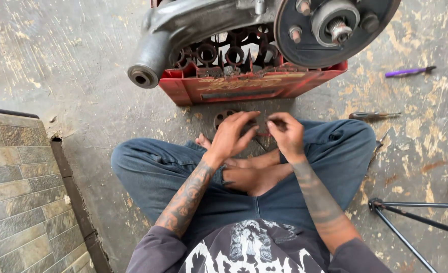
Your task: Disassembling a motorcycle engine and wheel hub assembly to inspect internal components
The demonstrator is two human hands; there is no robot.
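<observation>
Left hand point(232, 135) and right hand point(286, 132) pinch round perforated metal disc point(223, 117) on concrete floor point(82, 76). Red crate point(244, 86) bearing engine casing point(193, 25) just beyond; screwdriver point(373, 116), purple tool point(408, 72) right.

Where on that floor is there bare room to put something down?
Bare concrete lies left of the red crate, between it and the tiled step. It is crowded by the right knee: screwdrivers and a metal stand. Both hands, left hand and right hand, fill the gap before the crate.
</observation>
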